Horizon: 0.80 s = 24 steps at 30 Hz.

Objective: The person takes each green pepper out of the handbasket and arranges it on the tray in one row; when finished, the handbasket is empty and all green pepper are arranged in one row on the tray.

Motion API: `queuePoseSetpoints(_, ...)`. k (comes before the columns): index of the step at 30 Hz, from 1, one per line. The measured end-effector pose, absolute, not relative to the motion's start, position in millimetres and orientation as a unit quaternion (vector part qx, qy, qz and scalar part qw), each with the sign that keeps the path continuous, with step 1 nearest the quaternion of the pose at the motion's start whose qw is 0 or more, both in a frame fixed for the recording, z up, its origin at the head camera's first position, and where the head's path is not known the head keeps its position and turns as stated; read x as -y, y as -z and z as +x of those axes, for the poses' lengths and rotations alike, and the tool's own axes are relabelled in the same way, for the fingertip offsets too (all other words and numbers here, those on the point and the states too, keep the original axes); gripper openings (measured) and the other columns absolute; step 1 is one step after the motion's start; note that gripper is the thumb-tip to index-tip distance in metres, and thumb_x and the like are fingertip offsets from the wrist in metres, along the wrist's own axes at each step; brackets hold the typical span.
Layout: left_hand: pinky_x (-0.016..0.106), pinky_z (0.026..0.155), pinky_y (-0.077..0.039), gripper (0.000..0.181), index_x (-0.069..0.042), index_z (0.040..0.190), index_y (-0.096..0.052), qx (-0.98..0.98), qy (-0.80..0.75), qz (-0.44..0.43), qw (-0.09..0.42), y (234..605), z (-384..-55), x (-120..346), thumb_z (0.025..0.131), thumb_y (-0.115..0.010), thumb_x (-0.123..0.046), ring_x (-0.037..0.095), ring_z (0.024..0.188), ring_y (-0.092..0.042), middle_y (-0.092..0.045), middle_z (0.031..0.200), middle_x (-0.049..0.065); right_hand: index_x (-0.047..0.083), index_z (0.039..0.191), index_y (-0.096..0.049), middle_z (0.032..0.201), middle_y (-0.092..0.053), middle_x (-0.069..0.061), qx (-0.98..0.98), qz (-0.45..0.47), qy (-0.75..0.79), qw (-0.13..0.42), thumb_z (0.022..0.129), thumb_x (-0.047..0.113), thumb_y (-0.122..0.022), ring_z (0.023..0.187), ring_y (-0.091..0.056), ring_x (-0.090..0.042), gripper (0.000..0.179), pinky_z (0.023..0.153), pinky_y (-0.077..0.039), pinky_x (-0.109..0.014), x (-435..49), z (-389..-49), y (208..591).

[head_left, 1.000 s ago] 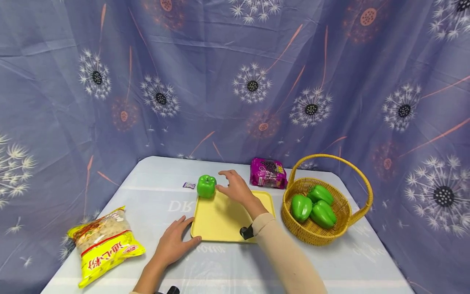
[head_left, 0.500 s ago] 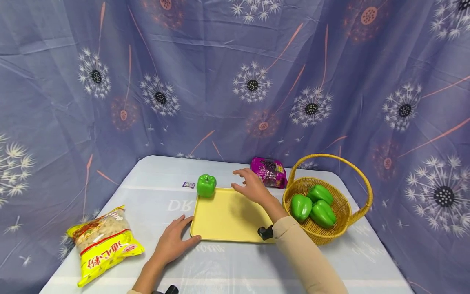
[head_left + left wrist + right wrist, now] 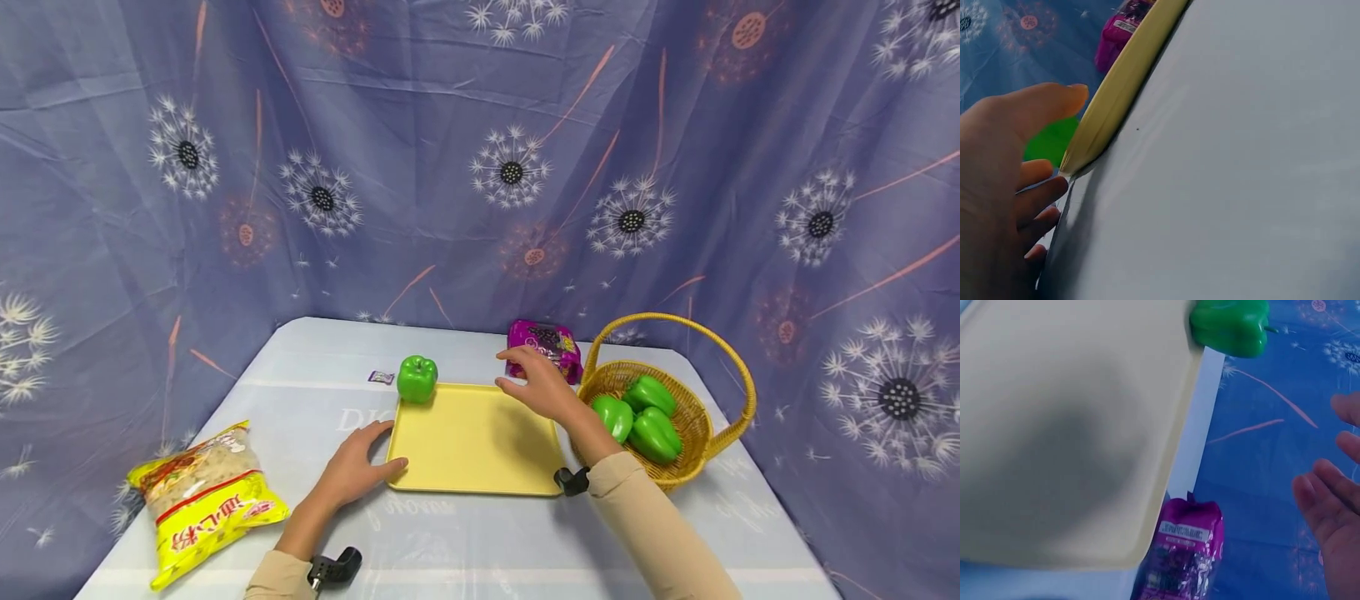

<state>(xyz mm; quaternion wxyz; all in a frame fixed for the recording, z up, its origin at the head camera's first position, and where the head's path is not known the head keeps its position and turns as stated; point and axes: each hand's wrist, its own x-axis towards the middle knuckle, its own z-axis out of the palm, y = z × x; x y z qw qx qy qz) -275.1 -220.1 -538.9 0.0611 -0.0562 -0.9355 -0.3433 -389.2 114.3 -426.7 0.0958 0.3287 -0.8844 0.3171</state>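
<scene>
A yellow rectangular tray [image 3: 465, 446] lies on the table. My left hand [image 3: 352, 468] is at its front-left corner, thumb close to the rim and fingers along the left side; the left wrist view shows them loosely bent around the tray corner. One green bell pepper [image 3: 417, 380] sits upright at the tray's back-left corner. Above the back-right part of the tray hovers my right hand [image 3: 542, 385], fingers apart and holding nothing; in the right wrist view that hand [image 3: 1335, 494] appears well away from the bell pepper [image 3: 1232, 326].
A yellow wicker basket [image 3: 699, 421] with a tall handle holds three green bell peppers [image 3: 656, 435] at right. Behind the tray is a shiny purple package [image 3: 553, 337]. A small purple wrapped sweet [image 3: 381, 377] lies left of the pepper. A yellow food bag [image 3: 213, 508] rests at left.
My right hand has moved right, away from the bell pepper at the tray's back-left corner, toward the purple package. The left hand stays at the tray's corner.
</scene>
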Motion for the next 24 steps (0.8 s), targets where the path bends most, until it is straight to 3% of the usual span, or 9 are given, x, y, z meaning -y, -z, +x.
queuePoseSetpoints(7,0.065,0.101,-0.032,0.057,-0.012,0.139,-0.053,0.941,0.321,-0.078,0.073,540.2,-277.5,226.9,0.089,-0.065,-0.036,0.047,0.13,-0.036,-0.045,0.142,0.021,0.02,0.123,-0.063,0.119,-0.057,0.005,0.88,0.326,-0.324,0.119,0.088,0.029,-0.071,0.092,-0.057,-0.011,0.037,0.08,-0.054,-0.039,-130.0,-382.9,427.1)
queuePoseSetpoints(13,0.068,0.102,-0.027,0.046,-0.014,0.14,-0.052,0.935,0.344,-0.065,0.058,541.2,-276.5,219.8,0.095,-0.057,-0.021,0.048,0.134,-0.03,-0.043,0.145,0.018,0.018,0.123,-0.063,0.121,-0.058,0.001,0.877,0.317,-0.338,0.127,0.09,0.031,-0.069,0.102,-0.058,-0.014,0.036,0.084,-0.054,-0.042,-156.4,-377.9,423.8)
queuePoseSetpoints(19,0.067,0.103,-0.027,0.045,-0.015,0.14,-0.053,0.931,0.354,-0.058,0.066,544.2,-274.5,219.1,0.096,-0.057,-0.021,0.047,0.134,-0.031,-0.043,0.145,0.017,0.015,0.12,-0.065,0.112,-0.063,-0.002,0.876,0.287,-0.368,0.119,0.092,0.027,-0.067,0.097,-0.062,-0.022,0.031,0.08,-0.055,-0.04,-181.7,-371.1,415.9)
queuePoseSetpoints(24,0.067,0.103,-0.027,0.043,-0.015,0.137,-0.056,0.93,0.358,-0.051,0.071,546.2,-274.2,218.3,0.095,-0.057,-0.022,0.047,0.133,-0.032,-0.045,0.144,0.017,0.019,0.117,-0.066,0.104,-0.067,0.003,0.887,0.243,-0.38,0.098,0.093,0.027,-0.065,0.089,-0.063,-0.015,0.025,0.075,-0.055,-0.036,-207.6,-370.0,410.4)
